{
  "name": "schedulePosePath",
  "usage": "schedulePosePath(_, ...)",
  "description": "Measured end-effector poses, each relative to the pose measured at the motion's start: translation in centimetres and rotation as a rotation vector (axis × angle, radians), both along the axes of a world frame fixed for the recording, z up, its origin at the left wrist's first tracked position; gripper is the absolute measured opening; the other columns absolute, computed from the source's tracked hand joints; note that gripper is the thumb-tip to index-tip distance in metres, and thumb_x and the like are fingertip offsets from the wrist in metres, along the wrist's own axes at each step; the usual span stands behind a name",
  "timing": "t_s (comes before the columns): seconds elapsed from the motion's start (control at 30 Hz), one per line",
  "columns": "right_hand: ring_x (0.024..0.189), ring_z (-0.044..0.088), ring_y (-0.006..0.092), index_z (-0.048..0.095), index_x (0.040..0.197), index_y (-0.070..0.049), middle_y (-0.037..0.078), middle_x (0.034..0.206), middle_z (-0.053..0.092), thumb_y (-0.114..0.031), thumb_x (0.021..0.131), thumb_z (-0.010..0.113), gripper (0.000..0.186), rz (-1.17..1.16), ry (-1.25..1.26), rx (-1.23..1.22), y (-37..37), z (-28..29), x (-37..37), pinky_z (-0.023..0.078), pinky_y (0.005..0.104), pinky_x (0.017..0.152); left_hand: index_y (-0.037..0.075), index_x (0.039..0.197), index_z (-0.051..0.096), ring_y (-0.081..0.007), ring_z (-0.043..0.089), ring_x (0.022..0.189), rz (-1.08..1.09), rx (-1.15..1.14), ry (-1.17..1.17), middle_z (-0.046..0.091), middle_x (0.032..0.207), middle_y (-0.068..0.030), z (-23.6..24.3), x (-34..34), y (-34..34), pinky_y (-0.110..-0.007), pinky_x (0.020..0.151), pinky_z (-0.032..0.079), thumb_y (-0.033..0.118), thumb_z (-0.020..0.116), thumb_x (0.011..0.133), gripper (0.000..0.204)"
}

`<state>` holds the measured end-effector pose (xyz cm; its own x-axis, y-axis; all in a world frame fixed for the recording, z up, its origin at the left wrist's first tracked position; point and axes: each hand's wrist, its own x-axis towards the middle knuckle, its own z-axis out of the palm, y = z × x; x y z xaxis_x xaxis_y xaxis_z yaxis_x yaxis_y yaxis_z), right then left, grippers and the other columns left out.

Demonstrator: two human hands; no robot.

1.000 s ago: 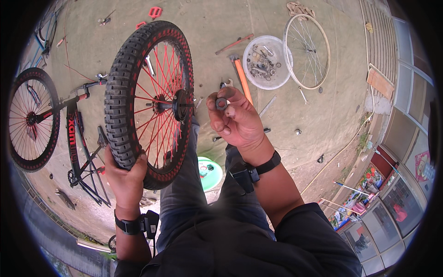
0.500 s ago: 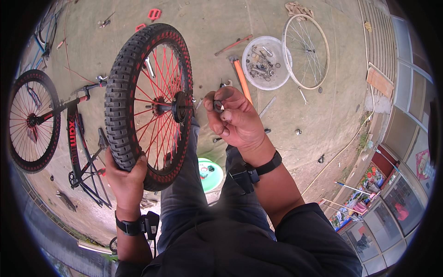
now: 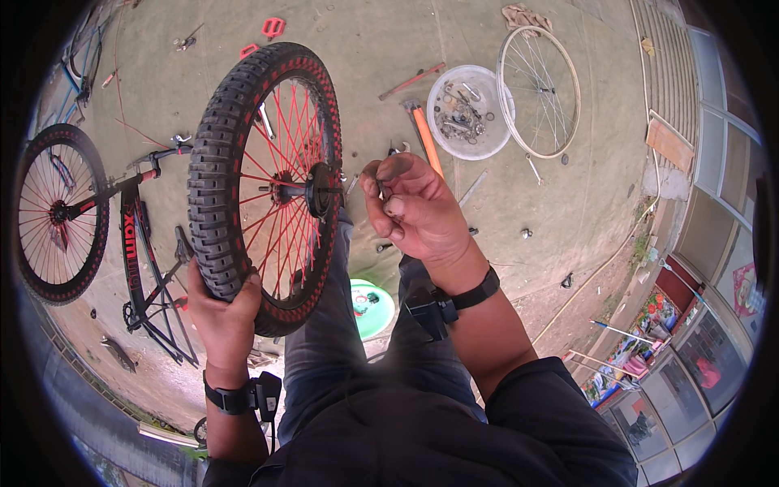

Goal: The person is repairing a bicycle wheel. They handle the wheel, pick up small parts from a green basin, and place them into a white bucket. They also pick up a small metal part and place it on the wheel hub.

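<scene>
My left hand [image 3: 225, 321] is closed round the lower edge of a bicycle wheel [image 3: 213, 174] with a knobby black tyre and red spokes. The wheel stands upright and tilted over my left leg. A black drum-like part [image 3: 320, 191] sits on its hub, and the axle end sticks out toward my right hand. My right hand [image 3: 426, 215] is raised just right of the hub, apart from it. Thumb and fingers pinch a small dark nut [image 3: 385, 191], mostly hidden by the fingertips.
On the left lies a black bicycle frame [image 3: 132, 235] with its other wheel [image 3: 101, 191]. Ahead are a white basin [image 3: 442, 142] of small metal parts, a bare wheel rim [image 3: 578, 97], an orange-handled tool [image 3: 426, 138] and red pedals [image 3: 273, 28]. A green round seat [image 3: 381, 321] shows between my legs.
My right fingers have turned the nut, so its hole no longer faces me. The wheel and my left hand have stayed almost still.
</scene>
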<state>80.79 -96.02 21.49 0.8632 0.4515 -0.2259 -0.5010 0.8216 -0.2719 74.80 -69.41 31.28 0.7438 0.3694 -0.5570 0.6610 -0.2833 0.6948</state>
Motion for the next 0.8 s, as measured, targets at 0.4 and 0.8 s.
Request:
schedulePosePath(0.4,0.069,0.064,0.0143,0.063,0.114,-0.003,0.011,0.106,0.066,0.003,0.089,0.068,0.026,0.004,-0.028,-0.175,-0.1,0.8,0.4,0.042,0.0208,0.049,0.001,0.114,0.056,-0.0096,0.062,0.076,0.003,0.019,-0.048,0.067,0.092,-0.0038,0.0,0.4,-0.3,-0.025,0.073,0.051,0.002,0.071,0.079,0.038)
schedulePosePath(0.8,0.069,0.062,0.0131,0.060,0.118,-0.004,0.007,0.101,0.063,0.002,0.089,0.069,0.031,0.021,-0.019,-0.188,0.0,1.2,0.5,0.043,0.0215,0.051,0.000,0.119,0.054,-0.0103,0.063,0.080,-0.010,-0.006,-0.010,0.066,0.093,-0.0043,0.0,0.4,0.0,-0.025,0.076,0.052,0.001,0.072,0.078,0.045)
